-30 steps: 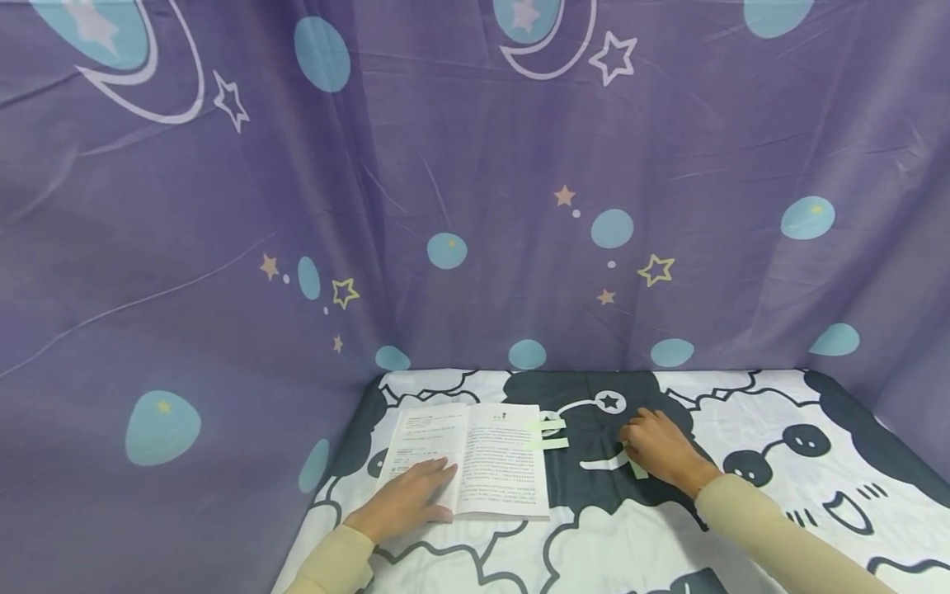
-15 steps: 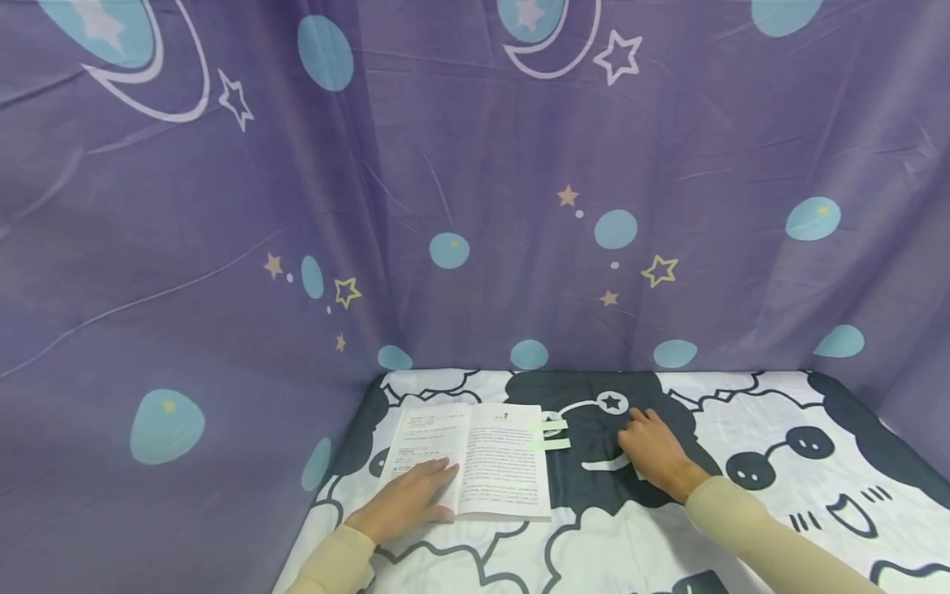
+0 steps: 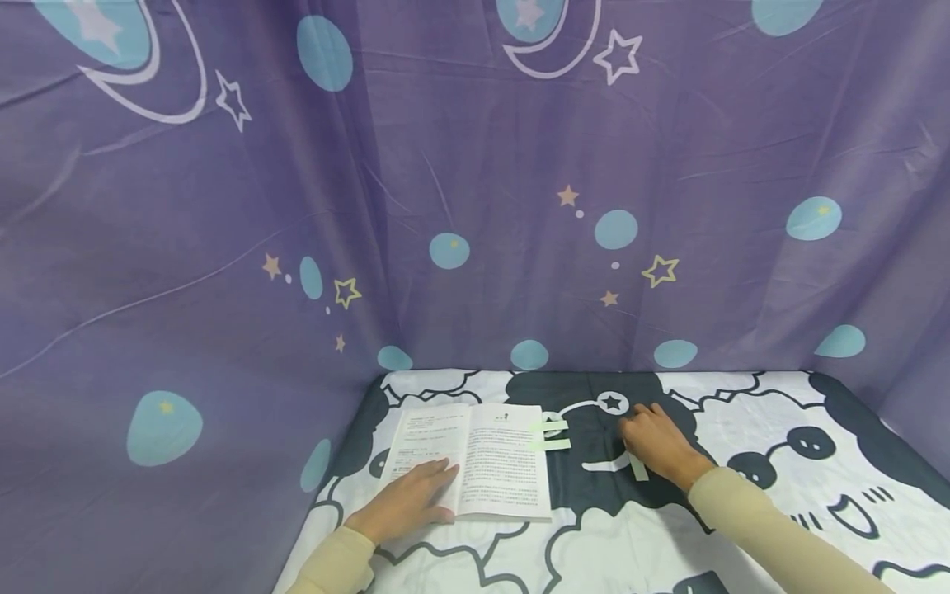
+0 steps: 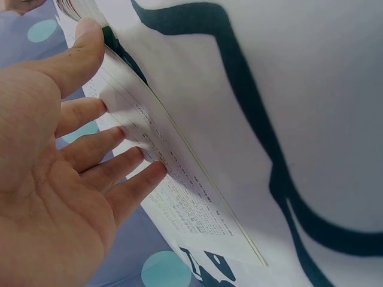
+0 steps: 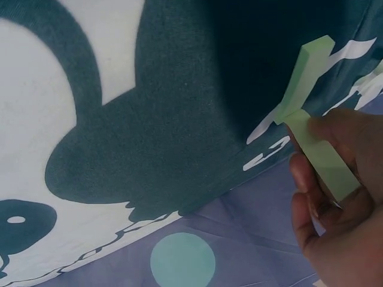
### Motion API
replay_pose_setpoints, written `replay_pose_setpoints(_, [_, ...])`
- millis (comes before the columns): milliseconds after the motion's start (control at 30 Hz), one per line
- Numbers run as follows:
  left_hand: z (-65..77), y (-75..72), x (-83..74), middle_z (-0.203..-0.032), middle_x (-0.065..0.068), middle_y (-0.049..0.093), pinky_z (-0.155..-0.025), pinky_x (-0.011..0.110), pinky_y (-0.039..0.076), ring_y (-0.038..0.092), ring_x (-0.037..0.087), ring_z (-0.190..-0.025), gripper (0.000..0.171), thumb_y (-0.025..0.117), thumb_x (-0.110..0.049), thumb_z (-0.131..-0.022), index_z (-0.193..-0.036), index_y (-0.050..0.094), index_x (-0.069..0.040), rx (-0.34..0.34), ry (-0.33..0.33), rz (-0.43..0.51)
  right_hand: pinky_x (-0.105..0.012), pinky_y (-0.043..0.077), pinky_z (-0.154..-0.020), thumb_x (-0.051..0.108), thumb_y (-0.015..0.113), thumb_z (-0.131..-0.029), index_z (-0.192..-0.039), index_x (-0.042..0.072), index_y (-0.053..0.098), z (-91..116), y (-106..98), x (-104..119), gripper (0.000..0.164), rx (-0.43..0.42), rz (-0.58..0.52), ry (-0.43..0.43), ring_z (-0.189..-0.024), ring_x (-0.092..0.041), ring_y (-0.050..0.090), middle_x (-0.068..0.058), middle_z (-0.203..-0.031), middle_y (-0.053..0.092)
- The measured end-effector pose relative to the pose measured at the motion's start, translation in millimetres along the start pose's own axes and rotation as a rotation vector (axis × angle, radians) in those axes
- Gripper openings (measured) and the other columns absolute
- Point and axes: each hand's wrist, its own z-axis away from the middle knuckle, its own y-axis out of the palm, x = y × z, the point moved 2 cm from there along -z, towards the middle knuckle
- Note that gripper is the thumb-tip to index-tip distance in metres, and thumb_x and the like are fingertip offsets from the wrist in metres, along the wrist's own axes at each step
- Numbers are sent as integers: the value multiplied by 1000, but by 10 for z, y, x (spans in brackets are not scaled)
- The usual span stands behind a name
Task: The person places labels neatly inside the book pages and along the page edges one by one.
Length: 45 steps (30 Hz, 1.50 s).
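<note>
An open book [image 3: 505, 470] lies flat on the bed-like patterned cloth, with two pale green sticky flags [image 3: 549, 445] jutting from its right page edge. My left hand [image 3: 411, 499] rests on the lower left page, its fingers extended; in the left wrist view the fingertips touch the printed page [image 4: 179, 191]. To the right of the book, my right hand [image 3: 660, 445] pinches a pale green sticky strip [image 5: 329, 161] between thumb and fingers. One end of that strip meets a thicker pale green sticky note pad [image 5: 306, 75], which lies on the dark part of the cloth.
A white cloth [image 3: 616, 553] with dark cartoon sheep covers the surface. Purple curtains [image 3: 475, 165] with moons, stars and blue spots hang behind it and at both sides.
My right hand has shifted slightly, and the green pad, hidden behind it half a second ago, shows again below the fingers. The left hand and the book stay put.
</note>
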Motion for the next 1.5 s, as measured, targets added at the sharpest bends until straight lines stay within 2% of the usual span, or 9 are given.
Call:
replay_pose_setpoints(167, [8,-20,-10,-155,24,46,-117,57,37,44,40,-143,77,73,-47,-91,-150,51,-3,-7,17,2,-38,40,-60,-2,84,-74,-70,12,71,0,-28,18,19,31,10,11,-68,-21,51,0,-63,64])
replay_pose_setpoints(333, [-6,-14,1,-155,23,46,-117,57,37,43,40,-143,77,72,-48,-91,-150,51,-4,-11,15,-4,-38,40,-60,-5,83,-72,-65,12,69,14,-7,33,23,1,29,-9,-68,-22,49,0,-61,62])
replay_pose_setpoints(533, [-10,1,10,-155,23,46,-117,56,37,43,40,-143,77,72,-48,-91,-151,51,-3,-5,13,-11,-37,40,-59,-5,83,-72,-67,11,69,36,9,30,22,-52,-21,-28,-66,-21,48,0,-62,63])
replay_pose_setpoints(800, [-5,-5,-3,-155,23,45,-117,57,37,43,40,-143,77,72,-47,-91,-151,51,-3,0,9,-1,-34,38,-59,-3,83,-75,-73,10,73,41,31,-24,16,-17,-58,25,-66,-18,48,1,-66,67])
replay_pose_setpoints(967, [-14,0,11,-155,23,46,-117,56,38,44,40,-142,77,71,-49,-91,-151,50,-4,-5,14,-9,-33,37,-58,-4,82,-76,-74,10,73,42,11,-42,16,-19,-78,16,-65,-17,48,2,-66,68])
replay_pose_setpoints(1267, [-16,6,12,-155,23,45,-117,56,38,44,40,-143,77,72,-47,-91,-151,50,-4,2,5,-11,-39,48,-59,-5,80,-73,-74,11,68,30,-10,-120,21,-40,-145,38,-67,-21,58,2,-68,68])
replay_pose_setpoints(1500, [-11,23,17,-156,21,45,-118,56,36,43,39,-144,77,72,-48,-91,-151,50,-5,12,-9,-1,-37,50,-57,-6,80,-77,-78,9,65,40,-1,-127,21,-43,-162,57,-65,-20,58,0,-69,65])
